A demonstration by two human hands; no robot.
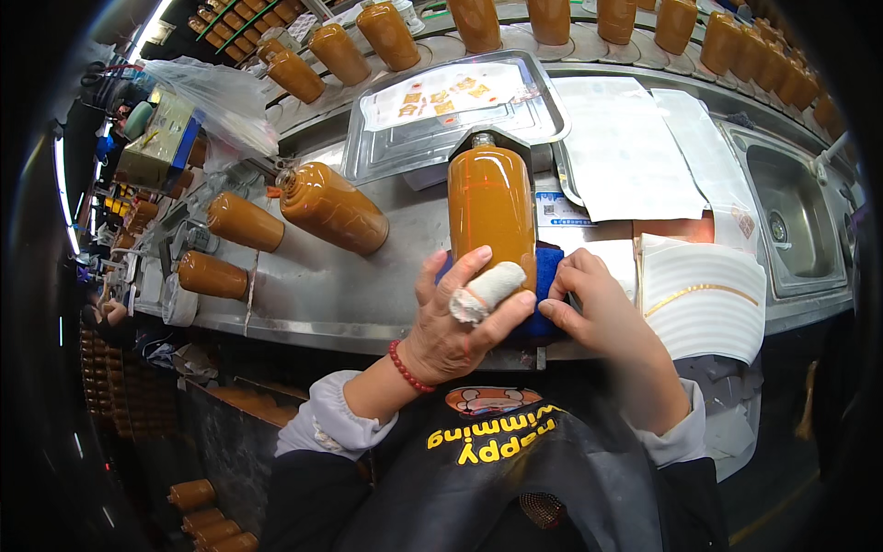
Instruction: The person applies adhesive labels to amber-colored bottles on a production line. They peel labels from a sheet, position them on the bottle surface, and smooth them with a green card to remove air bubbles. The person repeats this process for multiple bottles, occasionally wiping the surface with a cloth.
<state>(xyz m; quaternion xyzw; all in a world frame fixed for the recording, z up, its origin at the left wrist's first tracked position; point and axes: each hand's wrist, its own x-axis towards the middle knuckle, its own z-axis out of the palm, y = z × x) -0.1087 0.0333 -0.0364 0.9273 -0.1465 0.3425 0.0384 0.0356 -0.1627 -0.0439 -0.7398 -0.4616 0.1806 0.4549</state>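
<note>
A brown glazed bottle [488, 200] lies before me with its clear neck pointing away, a thin red light line along its side. It rests in a dark cradle [521, 150] with blue cloth [549, 270] at its near end. My left hand [459, 310] grips the bottle's base, thumb and fingers spread on the surface. A white fabric sleeve [491, 290] covers one finger of that hand. At the blue cloth's right side is my right hand [586, 303], thumb and forefinger close together; whether anything is pinched between them cannot be seen.
Brown bottles [334, 207] stand on the steel table [359, 290] at left. Behind the cradle are a metal tray [359, 148] with a printed decal sheet [441, 96] and a conveyor [586, 45] carrying bottles. White sheets [624, 145], curved paper [703, 297] and a sink [786, 207] are at right.
</note>
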